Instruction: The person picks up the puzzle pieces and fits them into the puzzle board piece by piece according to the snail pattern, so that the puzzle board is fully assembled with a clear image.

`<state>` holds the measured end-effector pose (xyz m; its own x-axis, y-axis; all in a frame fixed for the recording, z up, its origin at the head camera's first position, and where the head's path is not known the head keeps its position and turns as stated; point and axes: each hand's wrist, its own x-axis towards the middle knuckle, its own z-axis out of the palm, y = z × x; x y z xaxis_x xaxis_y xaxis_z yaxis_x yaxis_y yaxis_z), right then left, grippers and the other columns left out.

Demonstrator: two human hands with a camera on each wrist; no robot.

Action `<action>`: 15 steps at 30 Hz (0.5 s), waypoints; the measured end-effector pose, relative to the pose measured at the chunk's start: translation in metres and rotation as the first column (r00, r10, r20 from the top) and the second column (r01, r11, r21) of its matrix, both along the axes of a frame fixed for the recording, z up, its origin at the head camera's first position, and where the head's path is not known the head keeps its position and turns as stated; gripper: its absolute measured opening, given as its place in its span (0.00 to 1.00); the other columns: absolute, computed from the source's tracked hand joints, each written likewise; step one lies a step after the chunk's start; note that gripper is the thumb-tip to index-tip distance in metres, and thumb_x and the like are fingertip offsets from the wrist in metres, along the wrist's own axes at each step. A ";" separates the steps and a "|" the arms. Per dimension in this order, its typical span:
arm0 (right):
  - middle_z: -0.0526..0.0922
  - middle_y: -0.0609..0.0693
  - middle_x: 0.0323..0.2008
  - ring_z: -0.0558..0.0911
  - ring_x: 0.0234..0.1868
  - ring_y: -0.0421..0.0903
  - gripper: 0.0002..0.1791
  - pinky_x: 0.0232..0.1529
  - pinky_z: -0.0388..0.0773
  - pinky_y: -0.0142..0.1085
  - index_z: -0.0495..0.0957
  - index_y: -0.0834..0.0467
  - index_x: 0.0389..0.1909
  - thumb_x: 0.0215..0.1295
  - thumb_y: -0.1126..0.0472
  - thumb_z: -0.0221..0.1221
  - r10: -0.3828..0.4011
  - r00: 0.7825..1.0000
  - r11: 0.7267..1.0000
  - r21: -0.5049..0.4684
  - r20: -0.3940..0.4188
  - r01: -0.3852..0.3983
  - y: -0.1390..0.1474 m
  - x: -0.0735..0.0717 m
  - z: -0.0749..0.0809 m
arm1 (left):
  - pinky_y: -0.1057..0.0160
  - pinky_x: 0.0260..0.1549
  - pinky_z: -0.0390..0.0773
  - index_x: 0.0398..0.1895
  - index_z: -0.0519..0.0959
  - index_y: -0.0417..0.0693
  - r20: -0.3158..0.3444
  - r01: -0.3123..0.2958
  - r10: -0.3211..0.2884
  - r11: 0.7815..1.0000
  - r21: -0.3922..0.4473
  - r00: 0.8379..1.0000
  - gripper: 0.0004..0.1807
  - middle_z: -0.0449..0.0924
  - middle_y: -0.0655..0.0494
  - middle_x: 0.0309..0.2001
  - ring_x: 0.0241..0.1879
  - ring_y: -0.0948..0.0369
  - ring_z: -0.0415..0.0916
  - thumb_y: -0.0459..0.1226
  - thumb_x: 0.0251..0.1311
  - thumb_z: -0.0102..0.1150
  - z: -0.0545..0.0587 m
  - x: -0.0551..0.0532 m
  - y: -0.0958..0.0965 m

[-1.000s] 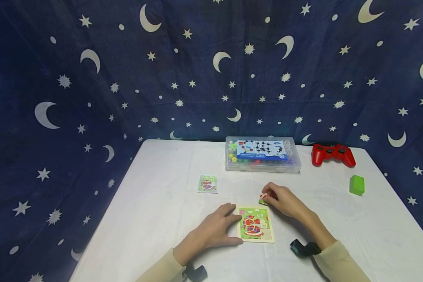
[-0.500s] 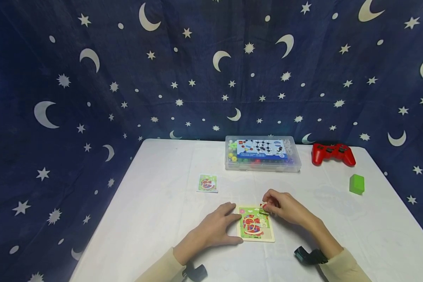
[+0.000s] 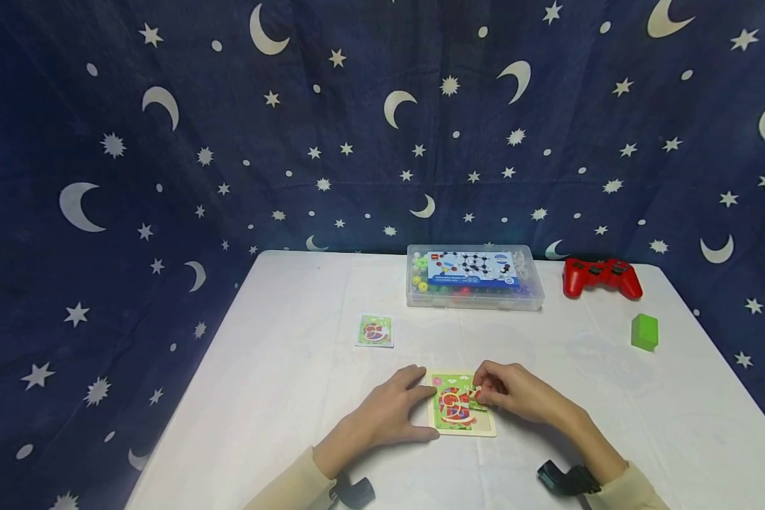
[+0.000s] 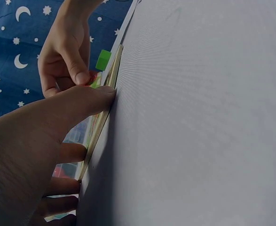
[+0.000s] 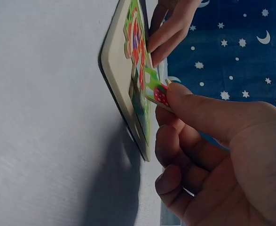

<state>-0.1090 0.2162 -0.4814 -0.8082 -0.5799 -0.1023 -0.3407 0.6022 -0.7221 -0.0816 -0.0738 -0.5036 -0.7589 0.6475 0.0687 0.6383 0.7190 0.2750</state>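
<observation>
On the white table lies a square wooden jigsaw board (image 3: pixel 482 427) with a red and purple picture on green; its lower right corner shows bare wood. My left hand (image 3: pixel 387 412) rests along its left side, fingers spread and the thumb at the near edge. Between thumb and fingertips, my right hand (image 3: pixel 524 394) pinches a puzzle piece (image 5: pixel 157 92), green with a red, white-dotted patch. In the right wrist view that piece is tilted close over the board's right part. Its far end is hidden by the thumb.
A small picture card (image 3: pixel 375 331) with a similar design lies beyond the board. Farther back are a clear plastic case (image 3: pixel 474 301) of coloured beads, a red game controller (image 3: pixel 602 277) and a green block (image 3: pixel 644 332). A star-patterned cloth (image 3: pixel 357 106) hangs behind the table.
My right hand has carried the puzzle piece from beyond the board's upper right corner toward me, over the right side of the board. The left hand has stayed in place.
</observation>
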 end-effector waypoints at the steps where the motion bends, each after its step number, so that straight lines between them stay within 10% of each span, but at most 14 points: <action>1: 0.77 0.38 0.28 0.73 0.29 0.30 0.08 0.31 0.73 0.27 0.77 0.52 0.41 0.66 0.55 0.65 0.006 1.000 1.000 -0.003 0.009 -0.006 0.000 0.001 0.000 | 0.58 0.68 0.72 0.65 0.77 0.58 -0.001 0.000 0.000 1.000 0.000 1.000 0.40 0.69 0.50 0.71 0.73 0.53 0.65 0.67 0.53 0.64 0.000 0.000 0.000; 15: 0.77 0.36 0.26 0.72 0.27 0.28 0.09 0.29 0.73 0.26 0.78 0.51 0.41 0.65 0.53 0.65 0.084 0.996 0.996 -0.043 0.040 -0.082 0.002 0.013 -0.008 | 0.58 0.68 0.72 0.66 0.77 0.58 0.020 -0.005 0.005 1.000 -0.004 1.000 0.40 0.68 0.51 0.71 0.73 0.53 0.64 0.67 0.53 0.64 -0.001 -0.001 0.000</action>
